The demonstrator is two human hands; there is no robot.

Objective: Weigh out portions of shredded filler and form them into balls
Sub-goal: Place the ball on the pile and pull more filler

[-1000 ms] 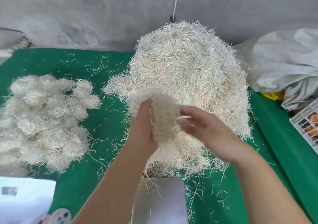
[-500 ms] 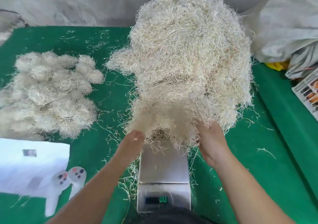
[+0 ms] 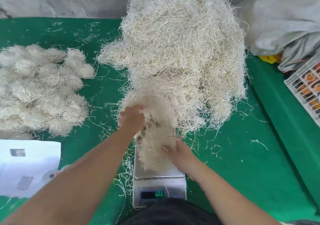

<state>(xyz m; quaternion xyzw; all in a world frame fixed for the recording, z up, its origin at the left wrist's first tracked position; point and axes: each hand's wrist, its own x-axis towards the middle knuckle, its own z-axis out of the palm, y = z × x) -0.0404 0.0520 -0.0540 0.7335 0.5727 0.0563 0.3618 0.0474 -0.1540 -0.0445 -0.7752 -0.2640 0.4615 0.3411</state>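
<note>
Both hands hold one portion (image 3: 156, 121) of filler above the scale (image 3: 159, 178), its lower end hanging onto the pan. The left hand (image 3: 131, 117) grips the top of the tuft, near the foot of the heap (image 3: 181, 55); the right hand (image 3: 180, 153) pinches its lower edge over the pan, though its fingers are partly buried in strands. The risk, as a judgement: the portion looks still tangled into the heap, so strands bridging from heap to pan, or a hand resting on the pan, would falsify the reading on the display (image 3: 152, 194), whose digits are too blurred to trust. Loose shreds could also slide off the pan onto the green bench (image 3: 242, 164). Finished balls (image 3: 39, 89) lie in a pile well to the left, with a white sheet (image 3: 26, 166) in front of them. Half a second ago both hands were at the heap's front edge and the pan was bare; now the tuft has come down over it, and the right hand has moved nearer the body.
</note>
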